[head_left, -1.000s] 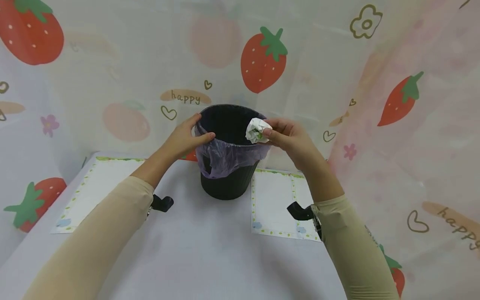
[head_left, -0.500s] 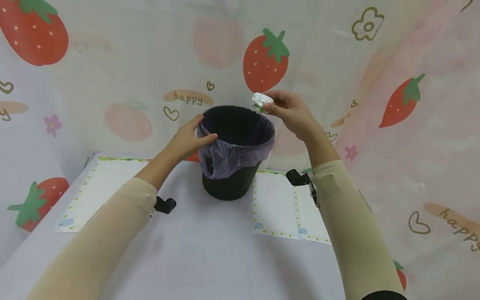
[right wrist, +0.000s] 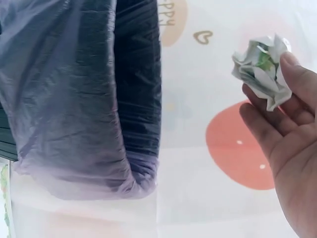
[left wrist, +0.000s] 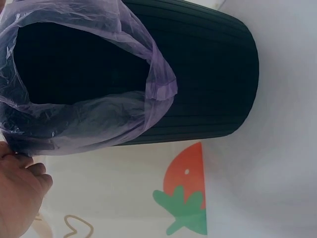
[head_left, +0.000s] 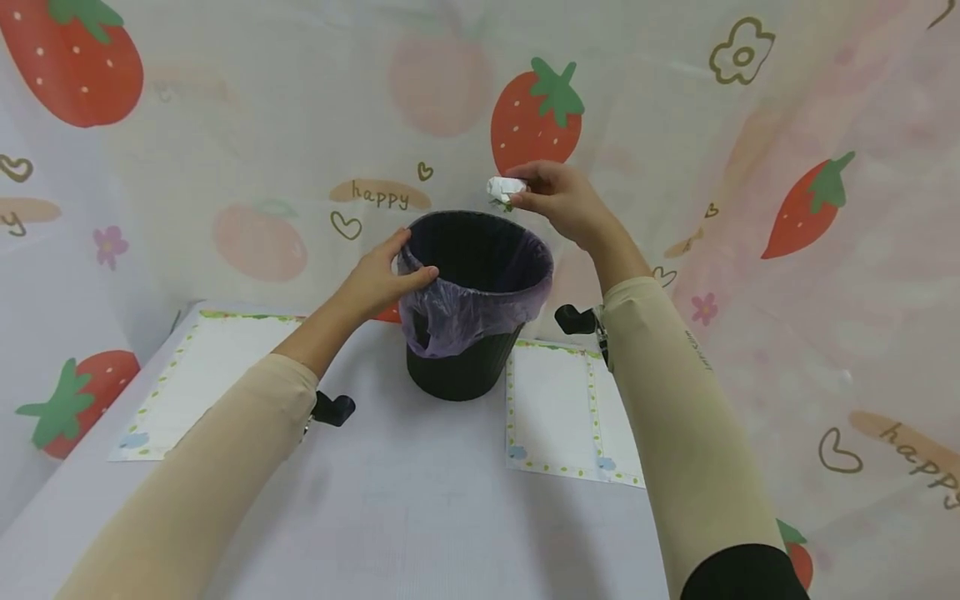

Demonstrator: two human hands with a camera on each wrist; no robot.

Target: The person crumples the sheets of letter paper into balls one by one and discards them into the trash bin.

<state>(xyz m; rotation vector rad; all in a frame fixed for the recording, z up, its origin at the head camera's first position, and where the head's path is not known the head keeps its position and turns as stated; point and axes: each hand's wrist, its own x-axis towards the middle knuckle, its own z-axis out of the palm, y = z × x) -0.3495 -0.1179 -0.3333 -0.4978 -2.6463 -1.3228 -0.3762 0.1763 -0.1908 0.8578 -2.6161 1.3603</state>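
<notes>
A black trash can (head_left: 457, 379) stands upright on the white table, lined with a purple plastic bag (head_left: 465, 312) folded over its rim. My left hand (head_left: 371, 279) grips the rim's left side, thumb in front and fingers behind; the left wrist view shows its curled fingers (left wrist: 34, 171) at the bag's edge. Above the rim's back right, my right hand (head_left: 562, 200) pinches a crumpled ball of white paper (head_left: 506, 188) with green marks between thumb and fingers. The right wrist view shows that paper ball (right wrist: 262, 69) apart from the bag and can.
White sheets with leafy printed borders lie on the table, one left (head_left: 225, 350) and a two-panel one right (head_left: 551, 408) of the can. A strawberry-print cloth (head_left: 300, 125) hangs close behind, and another side of it stands at the right.
My right hand has lifted the paper ball from the right front of the rim to above the can's back edge, then slightly left. My left hand keeps its place on the rim.
</notes>
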